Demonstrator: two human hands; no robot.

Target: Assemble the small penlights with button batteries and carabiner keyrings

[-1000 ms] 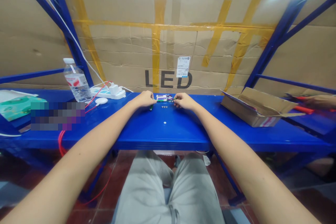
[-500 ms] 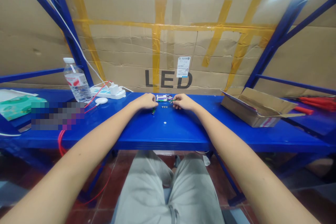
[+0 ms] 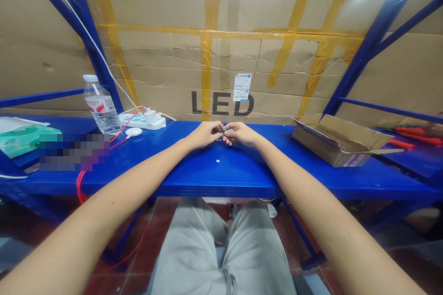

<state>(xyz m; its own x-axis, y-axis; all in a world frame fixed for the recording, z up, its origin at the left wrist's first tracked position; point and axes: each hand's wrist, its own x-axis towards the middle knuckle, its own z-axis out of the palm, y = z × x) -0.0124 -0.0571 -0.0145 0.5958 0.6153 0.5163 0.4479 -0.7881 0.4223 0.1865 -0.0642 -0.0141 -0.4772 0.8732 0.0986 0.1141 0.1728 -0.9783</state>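
Observation:
At the back middle of the blue table (image 3: 221, 175), my left hand (image 3: 208, 132) and my right hand (image 3: 240, 133) meet with their fingertips nearly touching. The fingers of both are bent and closed around a small dark, shiny piece (image 3: 223, 133) with a bit of green showing at the right fingertips. What exactly it is I cannot make out, since the fingers cover most of it. In front of the hands a small white disc (image 3: 218, 161) lies flat on the table. The shiny tubes behind the hands are now mostly hidden.
To the right stands an open cardboard box (image 3: 341, 143), with red items (image 3: 420, 133) beyond it. On the left are a water bottle (image 3: 101, 106), a white power strip (image 3: 147, 120), a round white object (image 3: 134, 132), red cable (image 3: 81, 184) and a green packet (image 3: 27, 138). Cardboard (image 3: 159, 69) walls the back.
My left hand has moved right and my right hand slightly left, bringing them together. They now cover the shiny tubes and small silver discs that lay visible between them.

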